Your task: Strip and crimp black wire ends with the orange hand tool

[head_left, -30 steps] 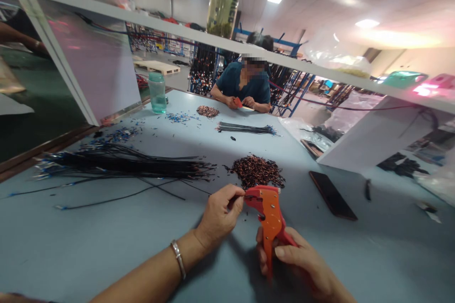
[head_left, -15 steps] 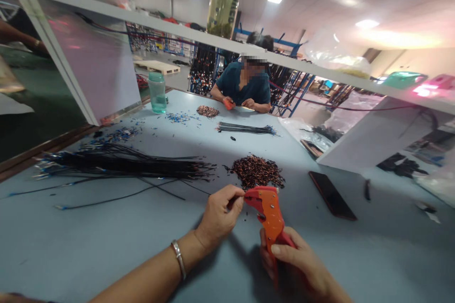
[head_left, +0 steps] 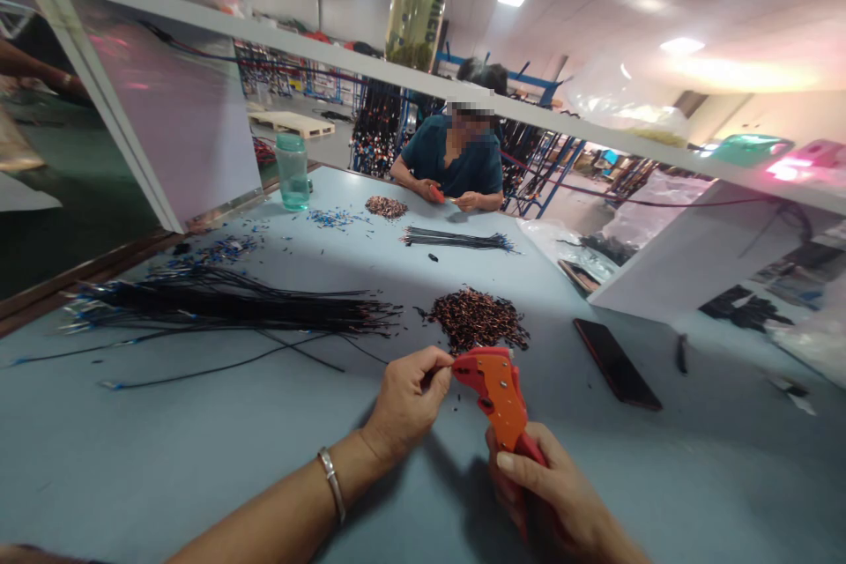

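Note:
My right hand [head_left: 542, 476] is wrapped round the handles of an orange and red hand tool [head_left: 503, 392], held upright with its jaws pointing left. My left hand [head_left: 411, 401] pinches a black wire [head_left: 370, 353] right at the jaws; the wire's tip is hidden there. Behind the tool lies a pile of small copper and black pieces [head_left: 476, 317]. A thick bundle of black wires [head_left: 251, 307] with blue and metal ends is spread over the table's left side.
A phone [head_left: 616, 363] lies to the right. Farther back are a green bottle [head_left: 293, 172], a smaller wire bundle [head_left: 459, 239], and a co-worker [head_left: 456, 154] across the table. A white shelf [head_left: 582, 122] crosses above.
The tool's handles look closer together, and its head has shifted slightly left. My left hand has barely moved. The co-worker's hands have moved a little.

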Available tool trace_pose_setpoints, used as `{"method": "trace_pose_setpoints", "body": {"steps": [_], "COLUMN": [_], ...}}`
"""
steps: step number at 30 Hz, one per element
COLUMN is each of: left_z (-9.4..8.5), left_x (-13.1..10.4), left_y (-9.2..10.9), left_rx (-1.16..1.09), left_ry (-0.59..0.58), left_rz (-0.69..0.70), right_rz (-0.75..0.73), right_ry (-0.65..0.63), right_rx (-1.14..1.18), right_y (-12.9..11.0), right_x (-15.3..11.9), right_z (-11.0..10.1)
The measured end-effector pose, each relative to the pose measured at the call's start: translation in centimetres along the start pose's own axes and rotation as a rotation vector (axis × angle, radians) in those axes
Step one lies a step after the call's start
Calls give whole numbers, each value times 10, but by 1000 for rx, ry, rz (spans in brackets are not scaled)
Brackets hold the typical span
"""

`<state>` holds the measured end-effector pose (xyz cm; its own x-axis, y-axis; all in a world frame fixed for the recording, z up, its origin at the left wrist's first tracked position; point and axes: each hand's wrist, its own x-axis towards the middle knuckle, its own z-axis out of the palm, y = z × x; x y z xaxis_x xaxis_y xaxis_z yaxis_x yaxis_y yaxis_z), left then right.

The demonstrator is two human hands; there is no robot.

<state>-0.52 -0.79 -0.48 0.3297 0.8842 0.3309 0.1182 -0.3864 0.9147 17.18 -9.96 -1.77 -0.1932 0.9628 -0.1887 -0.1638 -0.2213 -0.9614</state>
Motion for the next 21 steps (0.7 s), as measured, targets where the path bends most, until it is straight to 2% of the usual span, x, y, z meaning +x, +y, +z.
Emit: {"method": "trace_pose_setpoints", "body": {"steps": [6,14,21], "left_z": [1,1,-2], "left_x": [2,2,10], "left_y": [-1,2,-8], "left_rx": [2,21,43], "left_ry": [-4,-16,110], "left_rz": [-53,-62,-164], "right_rz": [13,3,-18], "right_ry": [35,12,23], "right_rx": [43,78,184], "right_y": [2,-2,-10], "right_x": [3,2,-2], "right_z": [2,4,-4]}}
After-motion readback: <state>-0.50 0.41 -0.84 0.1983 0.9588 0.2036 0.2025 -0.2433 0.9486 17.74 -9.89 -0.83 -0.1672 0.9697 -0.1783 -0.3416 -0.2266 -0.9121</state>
